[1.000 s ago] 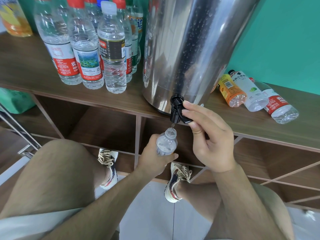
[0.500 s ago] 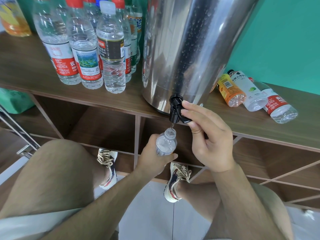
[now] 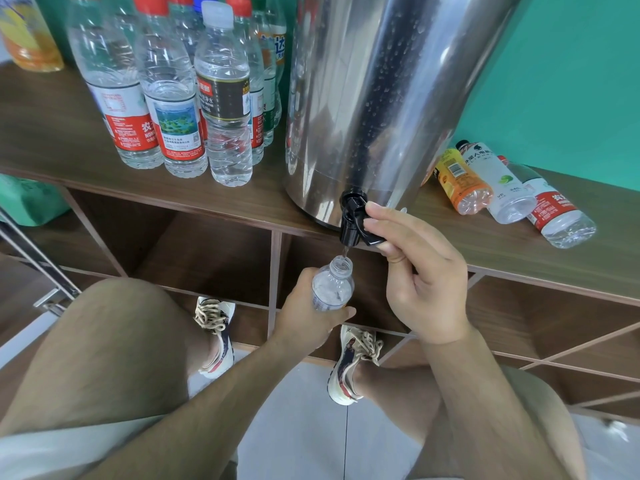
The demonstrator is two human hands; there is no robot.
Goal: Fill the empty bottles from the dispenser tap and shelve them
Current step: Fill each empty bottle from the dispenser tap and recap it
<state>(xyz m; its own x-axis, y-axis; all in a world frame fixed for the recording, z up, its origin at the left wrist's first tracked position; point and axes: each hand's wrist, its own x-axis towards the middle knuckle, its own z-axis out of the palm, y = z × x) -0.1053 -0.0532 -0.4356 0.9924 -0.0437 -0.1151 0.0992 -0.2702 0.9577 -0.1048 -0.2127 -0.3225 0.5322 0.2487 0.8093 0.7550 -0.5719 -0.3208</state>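
1. Head view, centre of frame: small clear bottle (image 3: pixel 333 287) upright under the black tap (image 3: pixel 353 220), open mouth just below the spout and not touching it, thin stream running into the neck.
2. Left hand (image 3: pixel 304 320) wrapped round the lower body of the bottle, thumb across the front. Right hand (image 3: pixel 426 282) pinching the tap lever, fingertips on top and thumb beneath. Hands near each other, not touching.
3. Thin-walled plastic by the look: soft, easily dented, light when empty and heavier with every moment under the stream. Fill level hard to read through the churn inside.
4. Probably wet on the outside, judging by the droplets on the steel dispenser (image 3: pixel 381 98) — so likely slippery. Best taken round the mid-body with a full wrap, firm but not squeezing. Uncapped, so a hard squeeze likely to push water out of the mouth.
5. Neck probably stiffer than the body — a sound second place to hold for capping. No loose cap to be seen.
6. Upper left of the frame: capped standing bottles (image 3: pixel 162 98) on the shelf top (image 3: pixel 242 199), just beside the dispenser. Right of the frame: three lying bottles (image 3: pixel 509 188) on the same surface, apparently awaiting a turn at the tap.
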